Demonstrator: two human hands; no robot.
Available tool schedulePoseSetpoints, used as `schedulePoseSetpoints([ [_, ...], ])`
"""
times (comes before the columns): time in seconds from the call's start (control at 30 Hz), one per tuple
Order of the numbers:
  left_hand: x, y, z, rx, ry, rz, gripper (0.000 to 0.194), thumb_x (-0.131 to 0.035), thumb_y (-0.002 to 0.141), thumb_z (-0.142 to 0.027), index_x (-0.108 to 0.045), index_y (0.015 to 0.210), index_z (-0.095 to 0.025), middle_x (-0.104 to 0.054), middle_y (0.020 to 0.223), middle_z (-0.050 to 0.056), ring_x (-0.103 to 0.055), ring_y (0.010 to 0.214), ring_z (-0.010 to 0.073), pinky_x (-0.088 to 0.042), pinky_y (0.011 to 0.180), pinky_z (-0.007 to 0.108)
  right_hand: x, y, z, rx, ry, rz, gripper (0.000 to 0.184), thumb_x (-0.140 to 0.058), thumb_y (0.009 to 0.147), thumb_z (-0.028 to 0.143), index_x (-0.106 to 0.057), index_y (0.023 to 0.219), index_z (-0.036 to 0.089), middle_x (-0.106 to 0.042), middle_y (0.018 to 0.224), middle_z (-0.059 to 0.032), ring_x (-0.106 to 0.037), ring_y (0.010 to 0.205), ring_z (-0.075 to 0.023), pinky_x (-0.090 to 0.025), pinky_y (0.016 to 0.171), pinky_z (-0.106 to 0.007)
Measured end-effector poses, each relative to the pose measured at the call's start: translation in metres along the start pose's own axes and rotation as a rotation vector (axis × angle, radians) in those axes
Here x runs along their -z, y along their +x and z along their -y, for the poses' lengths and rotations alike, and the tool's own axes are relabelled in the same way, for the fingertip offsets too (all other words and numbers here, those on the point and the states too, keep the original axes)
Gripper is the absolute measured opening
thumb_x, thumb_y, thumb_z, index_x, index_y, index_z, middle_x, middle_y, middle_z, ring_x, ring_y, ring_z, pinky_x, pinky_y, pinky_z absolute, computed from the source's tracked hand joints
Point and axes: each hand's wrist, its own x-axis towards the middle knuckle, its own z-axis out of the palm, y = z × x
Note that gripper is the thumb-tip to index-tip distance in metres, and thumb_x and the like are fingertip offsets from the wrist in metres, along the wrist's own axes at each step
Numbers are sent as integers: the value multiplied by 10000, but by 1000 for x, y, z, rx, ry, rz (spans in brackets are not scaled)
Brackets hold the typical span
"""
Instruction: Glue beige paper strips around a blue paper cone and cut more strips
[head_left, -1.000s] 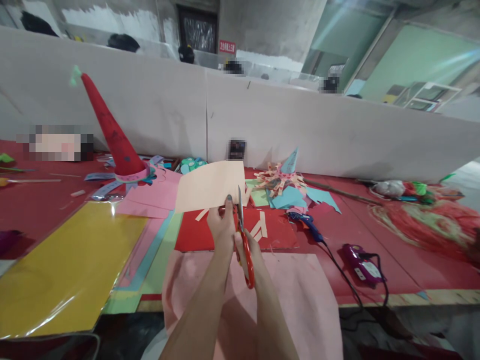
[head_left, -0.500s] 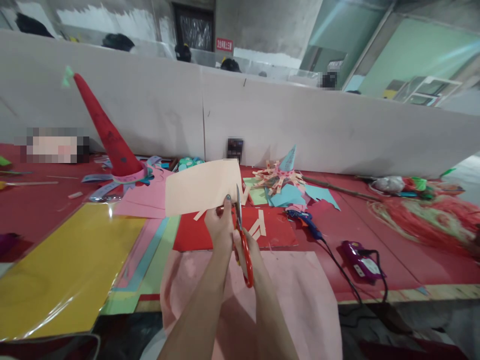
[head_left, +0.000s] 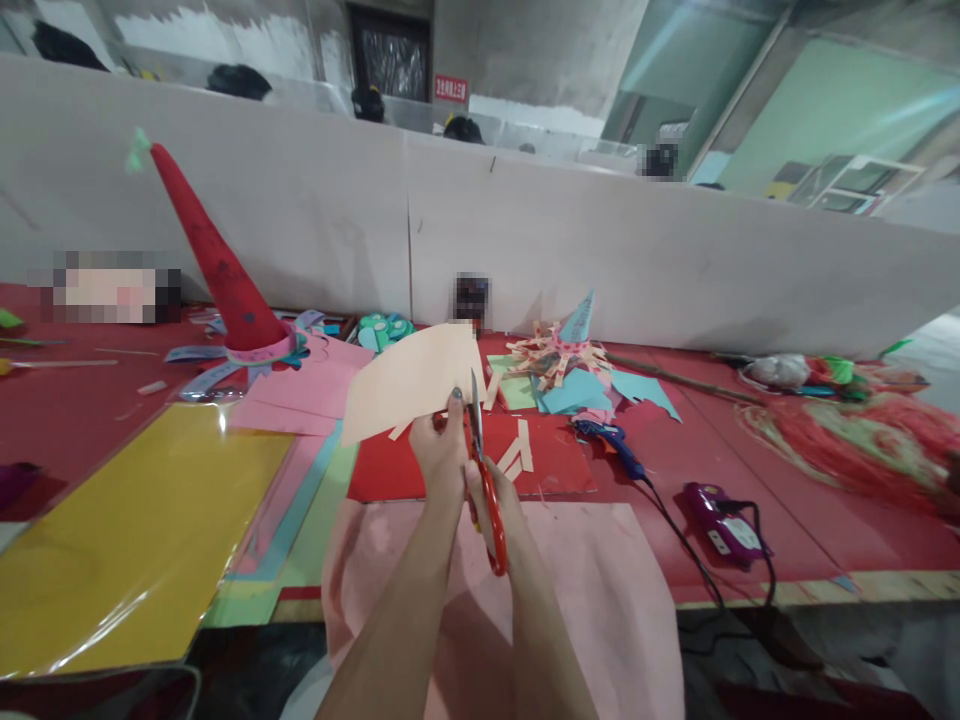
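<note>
Cream paper's free end droops lower; both hands full

Main chg vs 0.5 s ago: the cream paper (head_left: pixel 412 380) has tipped, its far L end now hanging lower & pulled in a bit twd the hands. More of the pink sheets (head_left: pixel 319 390) & teal cutouts (head_left: pixel 384 330) shows past it as a result. L hand (head_left: pixel 439 448) pinches paper nr its lower R corner, thumb on top, same spot as prev. R hand (head_left: pixel 508 492) grips red-handled scissors (head_left: pixel 489 485), pos. approx unchanged; blades point up alongside paper's R edge. Can't tell if they're biting into it.

Paper is held up off the desk (head_left: pixel 817 500), partly over the red board (head_left: pixel 394 468). Cut strips (head_left: pixel 524 445) lie on the board, R of the hands, no chg. Blue glue gun (head_left: pixel 611 447) just R of board, also as prev. Tall red cone (head_left: pixel 214 260) stands at back L, tilted.
</note>
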Motion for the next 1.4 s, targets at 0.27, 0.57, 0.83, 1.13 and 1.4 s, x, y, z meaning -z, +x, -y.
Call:
schedulePoseSetpoints([
  [0.27,1,-1,-2,-16,37,24,362,-556,712,-436,-661,789,-99,-668,710,91,-593,604,165,-453,569,266,-2,1,-4,-6,2,-29,324,-491,771,474,-517,735,153,-494,642,2,-452,627,-104,-380,574,-204],
  [0.57,-2,1,2,15,-4,52,353,-582,688,-455,-661,759,-119,-664,683,74,-593,595,160,-453,565,258,-3,4,-8,-10,-3,-48,319,-474,782,474,-510,718,164,-484,620,0,-445,612,-112,-373,553,-215],
  [0.83,0,-1,-1,7,3,76,334,-572,705,-437,-665,753,-121,-677,716,81,-609,640,168,-454,594,255,-3,3,-8,-19,-11,-51,339,-465,786,480,-526,729,152,-479,617,2,-435,602,-105,-370,549,-208],
  [1.13,0,1,0,7,34,60,322,-568,706,-424,-659,731,-117,-665,674,78,-599,606,170,-445,572,262,-3,4,-9,-24,-33,-55,358,-461,782,507,-509,702,161,-451,601,11,-413,597,-104,-355,553,-210],
  [1.4,3,-3,-9,46,73,51,312,-590,689,-427,-650,672,-122,-646,624,55,-578,582,156,-422,551,246,-3,3,-10,-21,-41,-64,368,-469,781,508,-525,693,155,-427,568,22,-395,558,-95,-339,507,-203],
])
